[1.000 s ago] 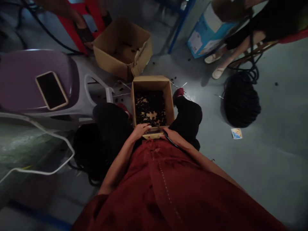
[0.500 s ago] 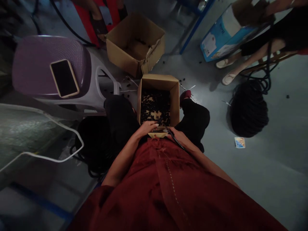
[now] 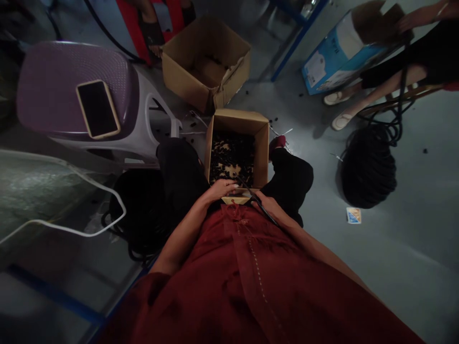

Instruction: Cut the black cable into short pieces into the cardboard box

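My right hand [image 3: 267, 203] is closed around what look like long dark scissors [image 3: 245, 184], their thin end reaching forward and left over the near rim of a cardboard box [image 3: 261, 157]. Beside that thin end, my left hand [image 3: 222, 188] is closed in a pinch with the fingertips together. What lies between those fingertips is too small and dark to make out. Many short black pieces [image 3: 224, 153] are spread in the box, which stands between my knees.
A larger open cardboard box [image 3: 179, 69] stands beyond. On my left, a phone [image 3: 98, 110] lies on a purple stool [image 3: 46, 91]. To the right are a coil of black cord [image 3: 369, 172], a small packet [image 3: 354, 215], a blue box [image 3: 333, 57] and a seated person's hand [image 3: 418, 19].
The scissors' thin end has swung forward and left, closer to my left fingertips. Both hands keep almost the same place. The view has shifted slightly.
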A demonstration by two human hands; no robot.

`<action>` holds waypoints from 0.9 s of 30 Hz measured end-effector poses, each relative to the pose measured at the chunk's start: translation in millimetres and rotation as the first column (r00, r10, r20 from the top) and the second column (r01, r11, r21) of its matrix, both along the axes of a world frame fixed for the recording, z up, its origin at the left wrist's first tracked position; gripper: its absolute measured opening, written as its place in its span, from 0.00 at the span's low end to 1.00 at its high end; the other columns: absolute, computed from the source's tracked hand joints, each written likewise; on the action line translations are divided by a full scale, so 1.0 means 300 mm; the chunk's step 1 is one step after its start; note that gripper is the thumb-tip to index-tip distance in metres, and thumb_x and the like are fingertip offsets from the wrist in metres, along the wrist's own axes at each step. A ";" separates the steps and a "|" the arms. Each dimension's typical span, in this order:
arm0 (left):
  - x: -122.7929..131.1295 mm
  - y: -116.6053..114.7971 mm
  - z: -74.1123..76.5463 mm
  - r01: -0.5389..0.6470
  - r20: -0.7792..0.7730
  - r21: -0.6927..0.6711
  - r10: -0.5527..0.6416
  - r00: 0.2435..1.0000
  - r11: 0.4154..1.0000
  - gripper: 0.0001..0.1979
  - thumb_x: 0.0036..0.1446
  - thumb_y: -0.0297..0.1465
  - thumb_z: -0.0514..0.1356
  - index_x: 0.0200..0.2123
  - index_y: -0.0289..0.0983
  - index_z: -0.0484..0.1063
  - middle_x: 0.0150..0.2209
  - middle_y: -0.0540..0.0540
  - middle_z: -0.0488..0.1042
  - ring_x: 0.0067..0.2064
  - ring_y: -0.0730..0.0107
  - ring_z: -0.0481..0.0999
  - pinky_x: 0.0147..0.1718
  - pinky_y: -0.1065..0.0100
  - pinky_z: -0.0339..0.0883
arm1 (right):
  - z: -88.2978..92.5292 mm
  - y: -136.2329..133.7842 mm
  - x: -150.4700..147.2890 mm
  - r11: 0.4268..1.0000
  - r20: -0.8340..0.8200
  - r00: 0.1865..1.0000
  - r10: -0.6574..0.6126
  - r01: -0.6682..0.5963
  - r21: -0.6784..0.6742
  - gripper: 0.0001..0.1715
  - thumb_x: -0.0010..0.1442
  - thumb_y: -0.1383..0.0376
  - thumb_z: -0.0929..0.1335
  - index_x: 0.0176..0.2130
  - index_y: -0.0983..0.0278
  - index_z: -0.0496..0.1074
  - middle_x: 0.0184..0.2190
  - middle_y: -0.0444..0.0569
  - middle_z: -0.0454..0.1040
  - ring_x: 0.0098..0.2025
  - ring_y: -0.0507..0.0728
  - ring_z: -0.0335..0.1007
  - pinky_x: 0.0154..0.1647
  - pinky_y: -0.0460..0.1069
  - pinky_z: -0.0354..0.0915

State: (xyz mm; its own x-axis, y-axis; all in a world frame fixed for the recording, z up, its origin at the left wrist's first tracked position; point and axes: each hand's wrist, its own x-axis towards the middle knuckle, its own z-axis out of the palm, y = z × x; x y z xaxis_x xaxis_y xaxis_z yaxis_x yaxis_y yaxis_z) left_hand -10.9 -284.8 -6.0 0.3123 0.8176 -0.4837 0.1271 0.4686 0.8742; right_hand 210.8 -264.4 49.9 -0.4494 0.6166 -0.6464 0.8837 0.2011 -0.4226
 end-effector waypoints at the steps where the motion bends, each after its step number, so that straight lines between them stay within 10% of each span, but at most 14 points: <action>1: 0.000 0.000 0.002 -0.003 0.004 -0.007 0.003 1.000 1.000 0.18 0.53 0.43 0.53 0.31 0.32 0.69 0.26 0.52 0.68 0.22 0.80 0.59 0.22 0.74 0.52 | -0.002 0.000 0.000 1.000 0.011 1.000 -0.001 0.001 0.001 0.12 0.60 0.60 0.61 0.43 0.62 0.64 0.31 0.49 0.73 0.31 0.55 0.69 0.32 0.45 0.58; 12: -0.028 0.008 0.059 0.029 0.371 -0.143 0.026 0.928 0.989 0.24 0.52 0.49 0.56 0.35 0.31 0.69 0.27 0.50 0.67 0.21 0.81 0.56 0.20 0.75 0.48 | 0.007 0.004 0.011 0.996 -0.102 0.995 0.010 -0.001 0.088 0.19 0.61 0.59 0.60 0.49 0.63 0.63 0.42 0.54 0.73 0.40 0.58 0.70 0.40 0.48 0.61; 19: -0.008 0.000 0.016 -0.022 -0.093 0.065 0.028 0.995 0.998 0.19 0.58 0.41 0.52 0.25 0.32 0.68 0.20 0.52 0.64 0.21 0.79 0.57 0.22 0.74 0.49 | 0.001 0.015 0.005 1.000 -0.033 0.999 0.009 -0.008 0.019 0.26 0.60 0.53 0.61 0.55 0.62 0.60 0.51 0.56 0.69 0.49 0.60 0.67 0.47 0.50 0.61; 27: 0.020 -0.018 0.044 0.138 -0.519 0.291 0.036 0.854 0.947 0.14 0.62 0.33 0.50 0.34 0.34 0.73 0.31 0.46 0.75 0.33 0.71 0.71 0.32 0.73 0.58 | 0.015 0.012 -0.014 0.999 0.010 1.000 -0.007 0.008 -0.035 0.23 0.62 0.53 0.60 0.52 0.62 0.61 0.45 0.57 0.73 0.44 0.61 0.70 0.41 0.49 0.61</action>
